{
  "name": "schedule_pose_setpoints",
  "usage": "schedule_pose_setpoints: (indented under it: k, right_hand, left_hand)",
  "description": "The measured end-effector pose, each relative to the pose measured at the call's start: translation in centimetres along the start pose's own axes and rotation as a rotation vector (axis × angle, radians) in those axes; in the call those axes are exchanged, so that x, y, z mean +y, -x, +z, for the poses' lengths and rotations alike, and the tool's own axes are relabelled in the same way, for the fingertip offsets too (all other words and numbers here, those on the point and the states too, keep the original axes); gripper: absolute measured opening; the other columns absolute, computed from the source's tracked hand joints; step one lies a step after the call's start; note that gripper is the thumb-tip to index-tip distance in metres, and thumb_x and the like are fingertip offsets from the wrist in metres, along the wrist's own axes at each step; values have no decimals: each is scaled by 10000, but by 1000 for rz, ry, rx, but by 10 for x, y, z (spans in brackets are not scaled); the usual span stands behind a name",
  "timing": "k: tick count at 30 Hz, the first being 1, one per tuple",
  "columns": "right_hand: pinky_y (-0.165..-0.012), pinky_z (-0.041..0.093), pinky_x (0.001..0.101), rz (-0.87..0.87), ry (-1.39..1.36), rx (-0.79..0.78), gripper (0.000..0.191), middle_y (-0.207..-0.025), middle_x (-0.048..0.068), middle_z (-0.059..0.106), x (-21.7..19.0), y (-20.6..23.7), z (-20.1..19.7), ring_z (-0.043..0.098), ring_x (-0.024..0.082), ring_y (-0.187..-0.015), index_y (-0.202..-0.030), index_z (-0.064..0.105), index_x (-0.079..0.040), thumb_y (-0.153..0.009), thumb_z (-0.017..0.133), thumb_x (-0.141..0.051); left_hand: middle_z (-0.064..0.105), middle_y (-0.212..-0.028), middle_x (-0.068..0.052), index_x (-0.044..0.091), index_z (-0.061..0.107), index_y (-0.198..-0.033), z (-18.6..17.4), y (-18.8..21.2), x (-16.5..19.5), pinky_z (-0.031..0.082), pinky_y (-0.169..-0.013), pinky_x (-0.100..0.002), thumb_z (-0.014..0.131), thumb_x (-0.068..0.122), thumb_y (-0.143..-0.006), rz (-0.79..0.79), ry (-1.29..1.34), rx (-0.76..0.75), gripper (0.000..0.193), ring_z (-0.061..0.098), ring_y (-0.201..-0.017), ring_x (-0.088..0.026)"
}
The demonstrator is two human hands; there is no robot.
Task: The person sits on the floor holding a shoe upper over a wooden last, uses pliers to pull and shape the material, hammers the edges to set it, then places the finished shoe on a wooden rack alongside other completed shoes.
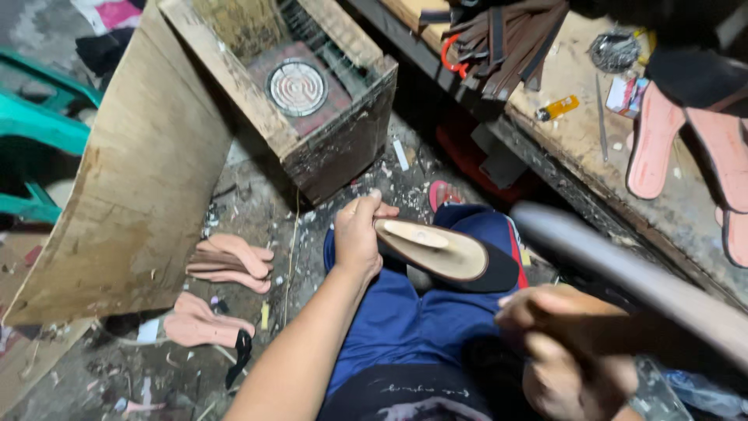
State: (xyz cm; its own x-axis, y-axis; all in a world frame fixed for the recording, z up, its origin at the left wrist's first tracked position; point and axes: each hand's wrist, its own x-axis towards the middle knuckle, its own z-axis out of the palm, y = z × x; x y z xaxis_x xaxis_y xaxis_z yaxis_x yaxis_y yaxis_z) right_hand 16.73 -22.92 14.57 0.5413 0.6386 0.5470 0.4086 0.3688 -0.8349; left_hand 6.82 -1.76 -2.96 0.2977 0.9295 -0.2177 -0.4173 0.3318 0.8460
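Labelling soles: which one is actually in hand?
The tan sole with a black edge, held by the left hand over the lap; the pink ones lie on floor and bench.

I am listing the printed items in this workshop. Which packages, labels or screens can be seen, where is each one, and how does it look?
Small box: on the wooden bench at upper right, beside the pink soles; rectangular, white with red and blue.
Yellow lighter: on the same bench, left of the box; slim, yellow-orange, with a dark label band.
No screens or signs are in view.
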Motion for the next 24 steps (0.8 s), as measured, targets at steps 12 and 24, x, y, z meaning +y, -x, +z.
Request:
schedule_pose_setpoints:
  k: [12,24]
  right_hand:
    - [-800,557,344,519,434,-319,454,-970,150,748,70,29,-56,710,255,-859,-1288,661,-69,-873,674,-251]
    - [-864,533,350,423,545,-82,438,-1117,169,719,96,83,-103,685,271,-948,-1343,608,-29,-974,647,-263]
  left_hand:
    - [702,-781,-109,12,685,-852,-25,20,39,535,-724,-353,668,254,-987,275,-706,-90,278,696,-753,-219]
    - [709,-777,-70,133,743,-891,29,40,70,457,-797,-443,785,441,-804,660,-1303,-590,323,671,-787,-306]
